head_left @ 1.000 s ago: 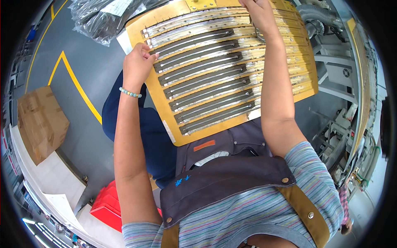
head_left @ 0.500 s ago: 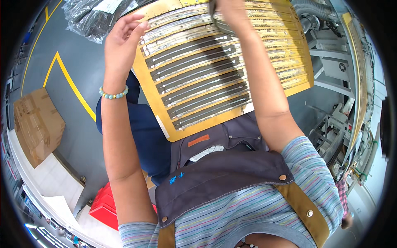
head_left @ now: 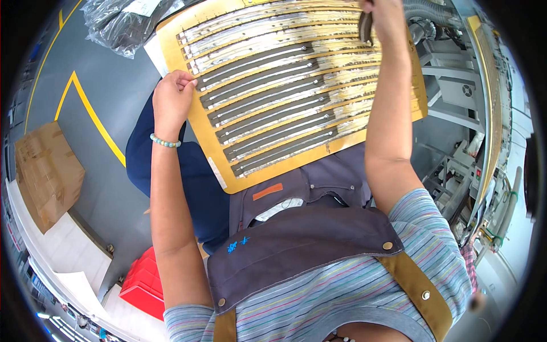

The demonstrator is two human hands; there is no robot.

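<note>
A yellow board [head_left: 212, 149] with rows of long slots lies tilted across my lap. Several dark grey strips [head_left: 268, 117], each with a pale line along it, lie in the lower left rows. At the board's left edge my left hand [head_left: 174, 96] is closed, thumb and fingers pinched at the left end of the topmost dark strip [head_left: 250, 65]; its fingertips partly cover that end. My right hand [head_left: 387, 20], over the board's upper right, grips a bent dark strip [head_left: 366, 28] that hangs down from the fingers. The top of this hand runs toward the frame's edge.
A clear plastic bag with dark contents [head_left: 117, 25] lies beyond the board at upper left. On the left are a cardboard box [head_left: 48, 174] and a red bin [head_left: 142, 285]. Machine framing [head_left: 456, 91] and a grey hose [head_left: 430, 10] stand to the right.
My left hand has come down from above the board's upper left corner and closed at a strip's end. My right hand has moved right, carrying the dark strip.
</note>
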